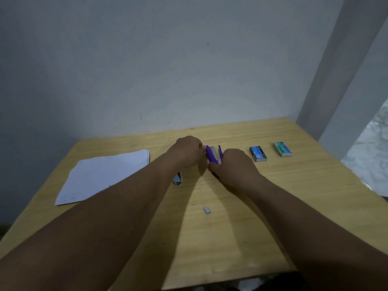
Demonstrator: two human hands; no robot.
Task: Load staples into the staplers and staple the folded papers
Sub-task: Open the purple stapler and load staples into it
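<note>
Nearest me, a small staple strip (207,210) lies on the worktop (231,238). At 9 o'clock of it I see the papers (105,175). Further out, my left hand (186,151) and right hand (235,166) both curl their fingers round the opened purple stapler (213,154). At 3 o'clock of the stapler sit a blue box (258,153) and a green box (282,149).

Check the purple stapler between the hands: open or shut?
Open. The purple stapler shows two purple arms spread apart with the silver metal staple channel exposed between them; left hand and right hand both grip it.
</note>
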